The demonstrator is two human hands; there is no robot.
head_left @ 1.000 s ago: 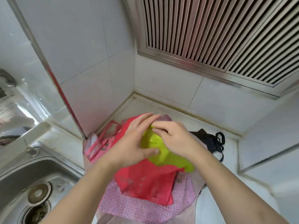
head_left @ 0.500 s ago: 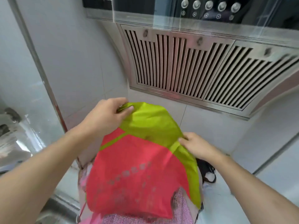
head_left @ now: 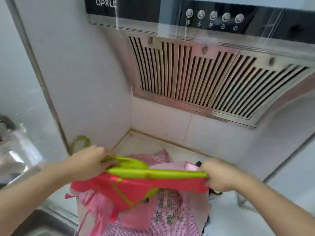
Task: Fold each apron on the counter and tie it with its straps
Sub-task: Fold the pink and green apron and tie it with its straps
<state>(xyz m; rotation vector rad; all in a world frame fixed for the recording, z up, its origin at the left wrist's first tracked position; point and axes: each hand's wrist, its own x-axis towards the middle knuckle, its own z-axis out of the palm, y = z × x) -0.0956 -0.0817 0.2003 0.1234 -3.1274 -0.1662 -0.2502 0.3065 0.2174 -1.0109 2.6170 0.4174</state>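
A red apron with lime-green trim [head_left: 136, 184] is stretched flat between my hands just above the counter. My left hand [head_left: 88, 162] grips its left end, and a green strap loop [head_left: 80, 142] sticks up behind that hand. My right hand [head_left: 219, 176] grips its right end. Under it lies a pink checked apron [head_left: 170, 215] spread on the counter. A bit of black apron [head_left: 198, 163] shows behind my right hand.
White counter [head_left: 230, 215] runs into a tiled corner. A range hood [head_left: 204, 79] with a slatted grille hangs above it. A steel sink [head_left: 42, 223] lies at the lower left, beside a metal wall strip [head_left: 44, 86].
The red apron, first bunched on the pile, was lifted up and spread open. Now it is lowered and pulled out wide and flat between my hands, which have moved apart.
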